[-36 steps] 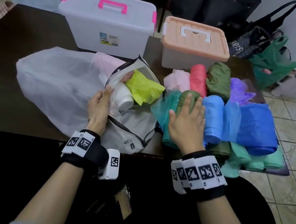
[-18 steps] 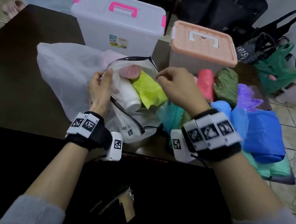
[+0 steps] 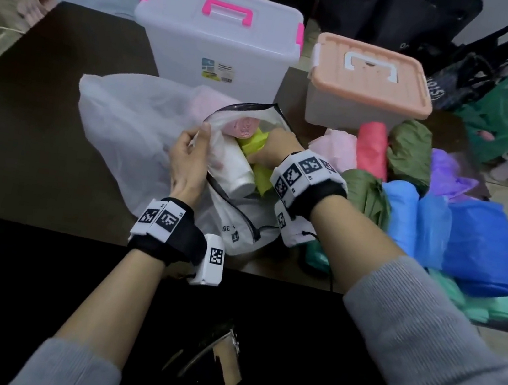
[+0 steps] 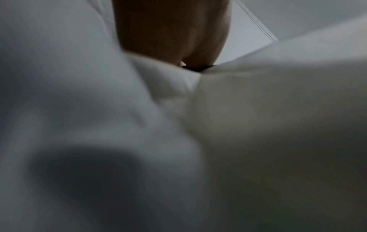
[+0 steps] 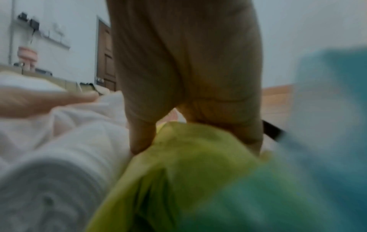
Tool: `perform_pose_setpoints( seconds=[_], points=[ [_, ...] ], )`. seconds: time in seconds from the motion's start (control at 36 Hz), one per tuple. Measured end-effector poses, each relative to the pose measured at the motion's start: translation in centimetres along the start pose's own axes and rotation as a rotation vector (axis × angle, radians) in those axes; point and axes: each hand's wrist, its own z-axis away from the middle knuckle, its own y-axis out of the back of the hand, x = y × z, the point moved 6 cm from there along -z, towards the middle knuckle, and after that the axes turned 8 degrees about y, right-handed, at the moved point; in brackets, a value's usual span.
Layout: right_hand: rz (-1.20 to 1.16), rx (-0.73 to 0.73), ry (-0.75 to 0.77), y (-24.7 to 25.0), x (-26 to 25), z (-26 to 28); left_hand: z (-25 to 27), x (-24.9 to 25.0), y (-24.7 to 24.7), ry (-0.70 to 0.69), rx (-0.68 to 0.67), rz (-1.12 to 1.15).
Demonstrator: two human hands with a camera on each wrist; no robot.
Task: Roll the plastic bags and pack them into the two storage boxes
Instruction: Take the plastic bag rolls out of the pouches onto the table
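A clear zip pouch (image 3: 238, 219) lies open on the dark table (image 3: 40, 134), with a white roll (image 3: 236, 170), a pink roll (image 3: 243, 125) and a yellow-green bag (image 3: 255, 142) inside. My left hand (image 3: 190, 156) pinches the pouch's left rim. My right hand (image 3: 274, 149) reaches into the pouch, and in the right wrist view its fingers (image 5: 143, 138) curl round the yellow-green bag (image 5: 188, 164). In the left wrist view only blurred white plastic (image 4: 99, 125) shows below the hand. Two lidded boxes stand behind: a clear one with pink handle (image 3: 215, 44) and a peach-lidded one (image 3: 367, 84).
A large white bag (image 3: 124, 126) lies left of the pouch. Rolled and loose bags, red (image 3: 371, 150), olive (image 3: 411, 153), purple (image 3: 446, 175), blue (image 3: 475, 245) and green (image 3: 492, 307), crowd the table's right side. Dark tote bags (image 3: 460, 81) stand behind. My black lap fills the foreground.
My right hand left the blue and green rolls, swung left and went into the pouch onto the yellow-green bag. My left hand stayed on the pouch rim and lifted it a little.
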Motion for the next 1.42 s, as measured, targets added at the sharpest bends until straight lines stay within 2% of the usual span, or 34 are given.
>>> perform_pose_setpoints(
  seconds=[0.08,0.28,0.33,0.39,0.47,0.56,0.64,0.72,0.83,0.92,1.0,1.19,1.28,1.42],
  points=[
    [-0.059,0.043,-0.043,0.9,0.4,0.6,0.0,-0.2,0.2,0.01,0.014,-0.001],
    [-0.034,-0.044,-0.068,5.7,2.5,5.7,0.2,0.2,-0.3,0.024,0.06,-0.011],
    [-0.203,-0.006,-0.114,7.3,4.3,7.0,0.2,0.1,-0.6,0.018,0.052,-0.043],
    [-0.437,0.083,-0.168,9.1,6.6,8.1,0.1,-0.1,-1.0,0.01,0.042,-0.063],
    [-0.589,0.258,-0.246,11.9,10.9,9.1,0.2,-0.1,-1.6,0.012,0.047,-0.122],
    [-0.58,0.478,-0.357,14.4,15.8,10.0,0.5,-0.2,-2.2,0.032,0.03,-0.174],
    [-0.494,0.548,-0.485,14.9,20.4,10.4,0.7,-0.6,-2.7,0.062,0.012,-0.207],
    [-0.424,0.508,-0.581,13.7,23.6,10.2,0.8,-0.7,-2.9,0.079,0.005,-0.24],
    [-0.347,0.418,-0.595,11.8,25.2,9.4,1.2,-0.6,-2.8,0.074,0.0,-0.283],
    [-0.301,0.358,-0.573,10.5,25.3,8.6,1.4,-0.4,-2.9,0.077,0.009,-0.292],
    [-0.221,0.236,-0.63,10.0,24.5,8.1,1.4,-0.4,-3.0,0.083,0.018,-0.284],
    [-0.036,0.149,-0.574,10.2,24.2,7.3,1.4,-0.5,-3.0,0.096,0.027,-0.271],
    [-0.045,0.135,-0.555,9.7,24.4,7.1,1.1,-0.7,-2.9,0.13,0.031,-0.215],
    [-0.24,0.143,-0.588,10.0,24.8,7.6,0.6,0.5,-2.1,0.12,0.064,-0.112]
  ],
)
